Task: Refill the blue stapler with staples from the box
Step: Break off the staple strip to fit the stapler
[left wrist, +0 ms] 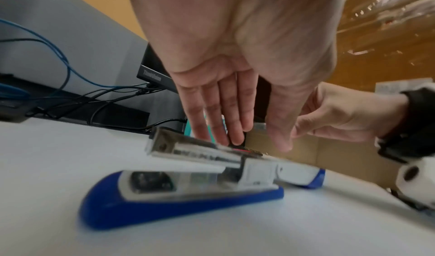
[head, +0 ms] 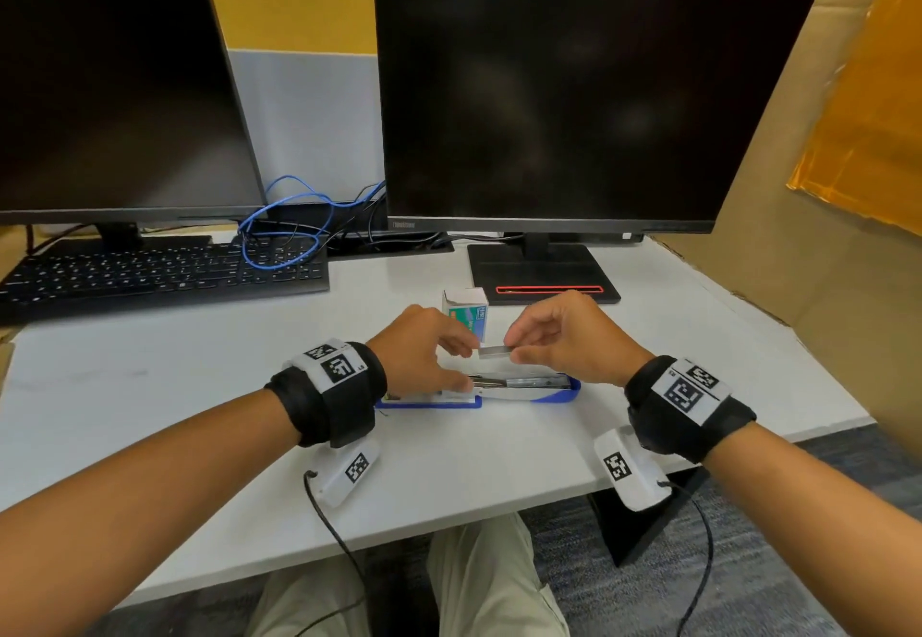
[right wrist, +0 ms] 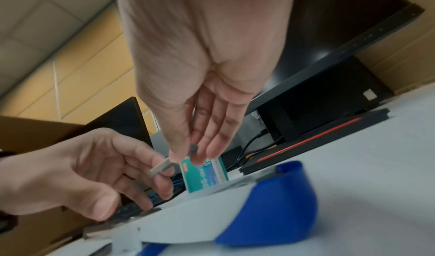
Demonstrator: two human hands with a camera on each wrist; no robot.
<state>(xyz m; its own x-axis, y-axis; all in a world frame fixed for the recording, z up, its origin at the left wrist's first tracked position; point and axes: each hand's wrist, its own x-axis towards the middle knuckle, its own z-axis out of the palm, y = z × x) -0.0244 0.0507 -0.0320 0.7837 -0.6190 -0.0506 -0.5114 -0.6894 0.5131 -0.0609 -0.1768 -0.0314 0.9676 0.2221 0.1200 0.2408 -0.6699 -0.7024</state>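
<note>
Stapler [left wrist: 179, 191] base (left wrist view only) lies open.

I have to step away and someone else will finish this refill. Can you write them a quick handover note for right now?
Left hand: pinches one end of the staple strip; its thumb seems to rest on the open stapler.
Right hand: pinches the other end of the strip, above the stapler.
Stapler: lies on the desk, folded open flat, metal magazine exposed.
Staple box: stands open just behind the hands.
Done: stapler opened, strip taken out.
Left: lay the strip in the magazine, close the stapler.
</note>
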